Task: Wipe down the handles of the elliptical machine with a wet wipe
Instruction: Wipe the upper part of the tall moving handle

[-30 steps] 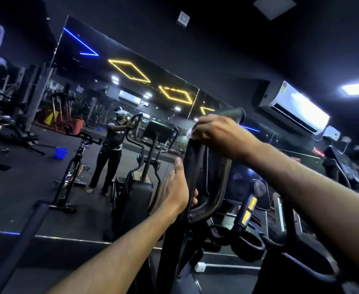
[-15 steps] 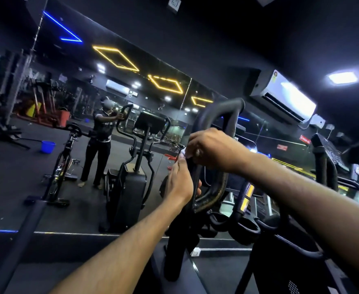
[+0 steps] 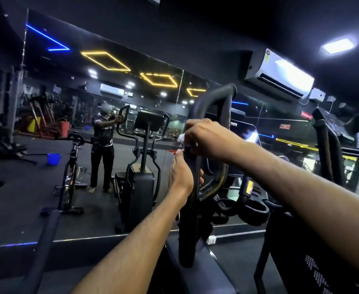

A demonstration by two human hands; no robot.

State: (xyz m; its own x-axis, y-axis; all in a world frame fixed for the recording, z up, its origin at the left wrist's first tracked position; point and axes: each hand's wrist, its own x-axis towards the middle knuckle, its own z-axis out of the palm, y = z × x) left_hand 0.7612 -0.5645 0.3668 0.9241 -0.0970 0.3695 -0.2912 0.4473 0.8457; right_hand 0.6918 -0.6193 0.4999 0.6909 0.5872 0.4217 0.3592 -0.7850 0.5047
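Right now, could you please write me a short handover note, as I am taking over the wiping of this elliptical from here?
Right hand: curled round the left bar of the looped black handle, pressing the white wet wipe against it; a bit of wipe shows at the fingers.
Left hand: just below, gripping the same bar to steady it.
Done: cannot tell from here how much of the bar has been wiped.
Left: the rest of the loop, including its top bend and worn right side, then the other handle at the right.
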